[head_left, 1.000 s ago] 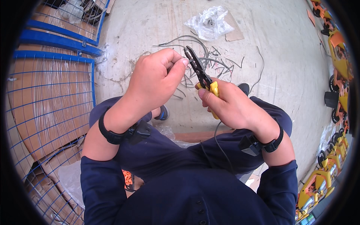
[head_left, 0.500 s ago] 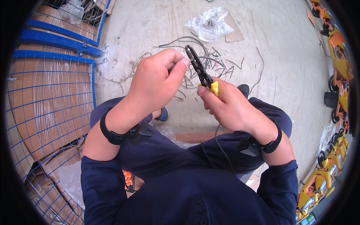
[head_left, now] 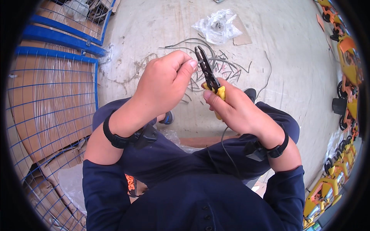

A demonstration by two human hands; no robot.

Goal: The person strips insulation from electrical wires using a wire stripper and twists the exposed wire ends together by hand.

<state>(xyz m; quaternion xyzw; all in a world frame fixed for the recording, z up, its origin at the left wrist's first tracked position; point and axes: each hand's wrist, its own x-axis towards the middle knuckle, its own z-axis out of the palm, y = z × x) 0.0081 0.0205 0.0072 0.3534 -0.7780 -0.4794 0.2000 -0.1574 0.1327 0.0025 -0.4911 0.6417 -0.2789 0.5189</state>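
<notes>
My right hand (head_left: 237,107) is wrapped round the yellow grips of a black-jawed wire stripper (head_left: 207,72), its jaws slanting up and to the left. My left hand (head_left: 163,79) pinches a thin dark wire (head_left: 200,61) between thumb and forefinger. Only a short end of that wire shows, sticking out from the fingertips to the stripper's jaws. Whether the jaws press on it I cannot tell. The rest of the wire is hidden behind the hand.
Several wire offcuts (head_left: 231,71) litter the concrete floor beyond my hands. Behind them a clear plastic bag (head_left: 219,27) lies by a cardboard piece (head_left: 243,32). A blue mesh cage (head_left: 96,82) stands at left. Yellow and orange wheeled machines (head_left: 348,61) line the right side.
The wire stripper has shifted slightly right, away from my left fingertips, and its lower yellow grip now shows below my right hand. More of the wire end is visible.
</notes>
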